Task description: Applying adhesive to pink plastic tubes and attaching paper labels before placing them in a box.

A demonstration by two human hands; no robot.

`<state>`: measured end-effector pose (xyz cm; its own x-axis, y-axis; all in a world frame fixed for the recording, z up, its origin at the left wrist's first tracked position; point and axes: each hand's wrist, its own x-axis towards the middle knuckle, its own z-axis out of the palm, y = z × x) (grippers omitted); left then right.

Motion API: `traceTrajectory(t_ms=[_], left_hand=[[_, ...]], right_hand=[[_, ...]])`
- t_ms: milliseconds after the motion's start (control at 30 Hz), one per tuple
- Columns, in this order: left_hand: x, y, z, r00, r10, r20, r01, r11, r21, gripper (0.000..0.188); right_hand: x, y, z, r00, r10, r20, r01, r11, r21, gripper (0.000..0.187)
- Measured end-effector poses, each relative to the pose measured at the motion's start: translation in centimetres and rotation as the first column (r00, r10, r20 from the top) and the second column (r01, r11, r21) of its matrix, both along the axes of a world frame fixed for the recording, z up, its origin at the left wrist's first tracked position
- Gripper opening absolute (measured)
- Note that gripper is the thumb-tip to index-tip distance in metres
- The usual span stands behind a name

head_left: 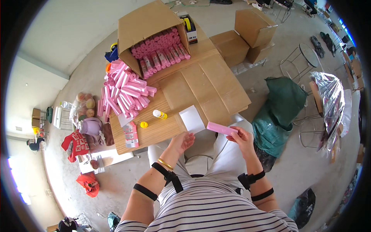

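A pink roll (221,128) is gripped at its right end by my right hand (243,136), just off the table's near edge. My left hand (182,142) holds nothing visible; its fingers are loosely bent, beside the near corner of a white sheet of paper (192,119). Left of the paper lies an uncapped glue stick (160,114), with its yellow cap (143,124) nearby. Printed labels (131,135) lie near the table's left corner. Behind them is a loose heap of pink rolls (125,91).
An open carton (148,19) on its side holds stacked pink rolls with labels. Flattened cardboard (203,87) covers the table's right part. Cartons (255,29) stand beyond it. A green sack (284,102) and a stool (309,56) are to the right.
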<state>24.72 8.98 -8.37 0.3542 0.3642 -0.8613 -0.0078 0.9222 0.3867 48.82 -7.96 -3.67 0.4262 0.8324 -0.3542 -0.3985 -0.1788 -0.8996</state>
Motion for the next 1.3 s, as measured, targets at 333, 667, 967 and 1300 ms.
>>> traceTrajectory(t_ms=[333,667,967,1300], left_hand=[[0.8,-1.1,0.7,0.980,0.025,-0.198,0.017,0.978,0.206,0.009],[0.7,-0.6,1.3,0.964,0.000,-0.265,0.063,0.972,0.228,0.013],[2.6,-0.9,1.6,0.943,-0.004,-0.332,0.104,0.953,0.283,0.024],[2.5,-1.4,1.9,0.956,0.055,-0.287,0.076,0.901,0.428,0.028]], right_hand=[[-2.6,7.8,-3.5,0.989,0.093,-0.112,-0.078,0.988,0.135,0.033],[-3.5,9.5,-4.1,0.958,0.205,-0.201,-0.193,0.978,0.078,0.033],[-4.1,10.0,-3.2,0.952,0.218,-0.214,-0.201,0.975,0.099,0.031],[-4.0,10.4,-2.1,0.919,0.379,-0.112,-0.373,0.925,0.068,0.034]])
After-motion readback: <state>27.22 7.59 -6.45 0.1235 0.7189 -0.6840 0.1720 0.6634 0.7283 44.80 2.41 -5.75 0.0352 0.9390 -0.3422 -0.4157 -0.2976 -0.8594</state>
